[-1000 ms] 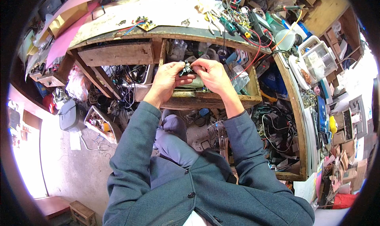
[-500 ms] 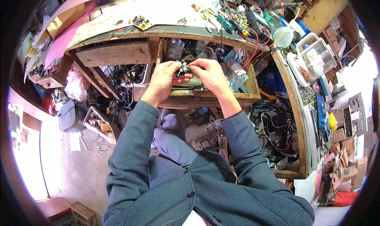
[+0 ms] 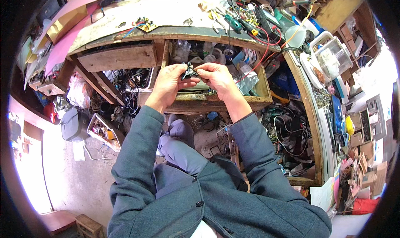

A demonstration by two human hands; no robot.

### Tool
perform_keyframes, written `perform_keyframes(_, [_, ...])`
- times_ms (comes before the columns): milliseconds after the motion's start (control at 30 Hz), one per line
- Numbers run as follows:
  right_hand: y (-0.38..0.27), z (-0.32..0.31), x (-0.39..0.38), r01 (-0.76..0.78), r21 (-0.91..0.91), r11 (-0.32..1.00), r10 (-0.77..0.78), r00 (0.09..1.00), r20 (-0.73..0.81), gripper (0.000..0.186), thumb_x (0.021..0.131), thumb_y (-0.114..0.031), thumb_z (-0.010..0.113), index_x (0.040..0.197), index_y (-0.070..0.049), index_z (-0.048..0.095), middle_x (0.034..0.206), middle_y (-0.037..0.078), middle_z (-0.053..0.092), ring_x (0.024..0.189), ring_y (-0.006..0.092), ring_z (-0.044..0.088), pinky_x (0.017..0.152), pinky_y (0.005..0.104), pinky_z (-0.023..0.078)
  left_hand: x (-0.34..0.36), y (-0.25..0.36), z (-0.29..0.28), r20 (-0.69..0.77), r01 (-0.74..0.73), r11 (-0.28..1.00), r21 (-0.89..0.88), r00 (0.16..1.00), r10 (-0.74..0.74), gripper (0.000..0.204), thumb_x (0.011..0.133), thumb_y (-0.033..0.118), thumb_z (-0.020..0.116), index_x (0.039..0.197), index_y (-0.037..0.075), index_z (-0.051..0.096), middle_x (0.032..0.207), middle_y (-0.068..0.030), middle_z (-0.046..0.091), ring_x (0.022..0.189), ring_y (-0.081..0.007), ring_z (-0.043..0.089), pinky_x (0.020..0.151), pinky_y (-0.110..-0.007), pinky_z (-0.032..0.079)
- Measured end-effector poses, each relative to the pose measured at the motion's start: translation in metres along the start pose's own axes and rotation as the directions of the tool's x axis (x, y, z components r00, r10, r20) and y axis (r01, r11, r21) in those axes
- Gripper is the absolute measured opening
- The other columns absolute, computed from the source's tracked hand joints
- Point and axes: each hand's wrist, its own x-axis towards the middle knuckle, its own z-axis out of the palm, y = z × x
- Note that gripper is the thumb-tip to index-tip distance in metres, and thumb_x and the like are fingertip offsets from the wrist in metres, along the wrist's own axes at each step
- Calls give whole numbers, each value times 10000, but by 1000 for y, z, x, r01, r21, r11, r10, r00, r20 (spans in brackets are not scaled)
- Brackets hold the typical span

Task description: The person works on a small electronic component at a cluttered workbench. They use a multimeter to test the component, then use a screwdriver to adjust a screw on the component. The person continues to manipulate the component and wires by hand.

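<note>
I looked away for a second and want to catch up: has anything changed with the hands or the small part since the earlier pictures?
Hardly anything. Both hands stay together over the open wooden drawer, the left hand and right hand still pinching the small black metal part between their fingertips. Nothing was let go or newly picked up. The cluttered wooden workbench and its tools look the same.

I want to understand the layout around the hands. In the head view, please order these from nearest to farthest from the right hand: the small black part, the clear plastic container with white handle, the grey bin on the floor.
1. small black part: pinched between the fingers of the right hand and left hand.
2. clear plastic container: on the bench to the right.
3. grey bin: on the floor, far left.
</note>
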Motion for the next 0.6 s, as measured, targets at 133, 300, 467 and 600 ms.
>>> perform_keyframes(133, [-6, -2, -2, -63, 13, 998, 63, 998, 18, 103, 892, -118, 715, 970, -53, 736, 729, -34, 619, 615, 50, 508, 534, 195, 359, -1, 1, 1, 6, 3, 1000, -8, 1000, -3, 213, 1000, 196, 560, 1008, -4, 629, 902, -113, 706, 783, -245, 735, 709, -330, 621])
perform_keyframes(300, [-7, 0, -3, -68, 38, 997, 67, 998, 17, 97, 900, -117, 708, 966, -51, 731, 737, -32, 613, 616, 49, 505, 528, 196, 355, -2, 2, 0, 23, 8, 1000, -7, 1000, -8, 243, 991, 205, 568, 1038, -23, 637, 925, -126, 709, 799, -242, 729, 729, -342, 615])
perform_keyframes(467, [-4, -2, -1, -68, 40, 997, 67, 997, 25, 93, 901, -115, 706, 961, -48, 730, 729, -31, 607, 635, 50, 510, 539, 195, 365, -2, 5, 0, 22, 27, 999, -22, 999, -26, 251, 996, 211, 562, 1035, -26, 637, 933, -131, 710, 811, -248, 730, 728, -339, 618])
perform_keyframes(600, [-11, -1, -3, -44, -38, 998, 45, 999, 26, 91, 899, -105, 698, 952, -37, 727, 739, -21, 624, 649, 60, 521, 563, 208, 387, 0, 4, -1, 26, 36, 999, -39, 999, -34, 260, 999, 216, 559, 1037, -28, 637, 945, -135, 712, 819, -255, 731, 727, -338, 620])
